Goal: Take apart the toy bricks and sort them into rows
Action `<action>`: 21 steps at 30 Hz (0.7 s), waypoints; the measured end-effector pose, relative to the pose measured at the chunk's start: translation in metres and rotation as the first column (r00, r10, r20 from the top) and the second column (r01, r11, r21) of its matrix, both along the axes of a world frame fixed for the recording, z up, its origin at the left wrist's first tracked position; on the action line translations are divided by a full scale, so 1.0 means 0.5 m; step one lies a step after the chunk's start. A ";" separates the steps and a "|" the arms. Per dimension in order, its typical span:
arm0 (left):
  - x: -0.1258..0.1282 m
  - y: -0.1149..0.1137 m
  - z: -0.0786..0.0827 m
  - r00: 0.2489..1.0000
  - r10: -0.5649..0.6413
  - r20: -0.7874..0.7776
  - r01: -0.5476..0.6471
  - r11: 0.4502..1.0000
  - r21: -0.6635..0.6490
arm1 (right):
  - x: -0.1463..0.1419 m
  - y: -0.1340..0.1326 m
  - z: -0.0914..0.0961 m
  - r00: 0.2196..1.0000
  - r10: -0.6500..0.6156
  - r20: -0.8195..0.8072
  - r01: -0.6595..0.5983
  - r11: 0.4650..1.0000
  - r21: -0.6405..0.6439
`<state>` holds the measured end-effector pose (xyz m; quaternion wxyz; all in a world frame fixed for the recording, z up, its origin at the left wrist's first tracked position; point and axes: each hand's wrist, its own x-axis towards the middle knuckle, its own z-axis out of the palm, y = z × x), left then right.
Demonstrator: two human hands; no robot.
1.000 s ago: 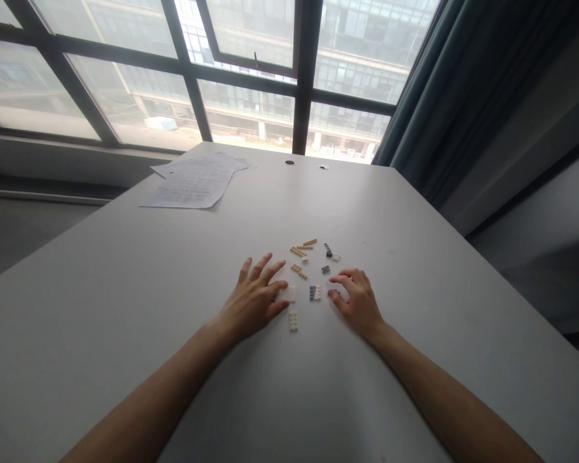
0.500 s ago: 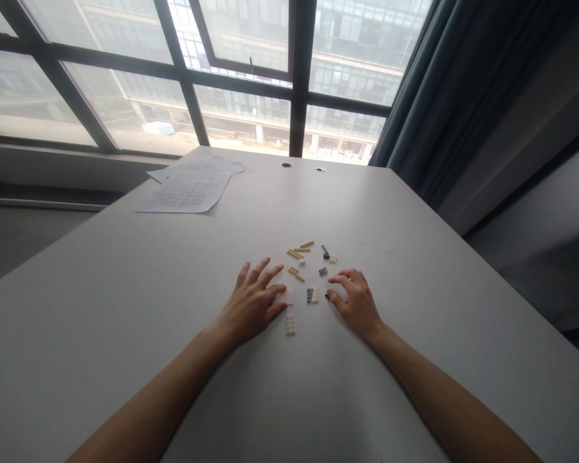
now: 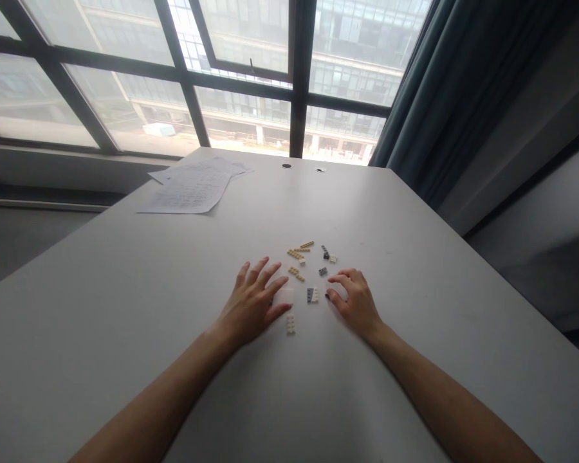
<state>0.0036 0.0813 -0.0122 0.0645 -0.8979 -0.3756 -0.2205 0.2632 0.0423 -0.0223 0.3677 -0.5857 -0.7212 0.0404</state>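
Observation:
My left hand (image 3: 253,299) rests on the table with its fingers spread, thumb and forefinger apart. Between them lies a flat white piece (image 3: 284,296), partly covered by the hand; a dark bit beside it is mostly hidden. Just below the thumb is a cream toy brick (image 3: 291,324) with studs. A grey-and-white studded piece (image 3: 312,295) sits between the two hands. My right hand (image 3: 353,297) lies to its right, fingers loosely curved and thumb apart from the forefinger. A small dark spot shows at its thumb tip, too small to name. Near its forefinger is a grey brick (image 3: 323,271).
Beyond the hands lie several tan bricks (image 3: 295,254), a small white brick (image 3: 302,262), a black piece (image 3: 326,256) and a cream brick (image 3: 332,258). Printed papers (image 3: 188,190) cover the table's far left. Windows and a dark curtain (image 3: 415,109) stand behind.
My left forefinger and thumb have spread slightly to the right, so more of the flat white piece shows. My right hand has hardly moved.

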 end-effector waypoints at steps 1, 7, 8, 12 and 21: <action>-0.001 -0.003 0.004 1.000 0.002 0.010 -0.002 1.000 0.017 | 0.000 0.000 0.000 1.000 0.001 -0.001 -0.001 1.000 0.001; -0.005 -0.051 0.036 0.997 -0.064 0.041 0.061 0.995 0.073 | -0.001 0.000 0.003 1.000 -0.005 -0.018 0.005 1.000 -0.008; -0.004 -0.063 0.037 0.995 -0.093 0.038 0.090 0.993 0.075 | -0.001 0.001 0.003 1.000 -0.005 -0.020 0.005 1.000 -0.010; -0.004 -0.100 0.026 0.978 -0.205 0.026 0.203 0.976 0.077 | 0.000 0.004 0.001 0.999 -0.008 -0.036 0.008 1.000 -0.010; -0.013 -0.101 0.000 0.966 -0.255 0.041 0.253 0.967 0.036 | 0.016 0.028 0.008 0.995 -0.072 -0.075 0.072 0.997 -0.004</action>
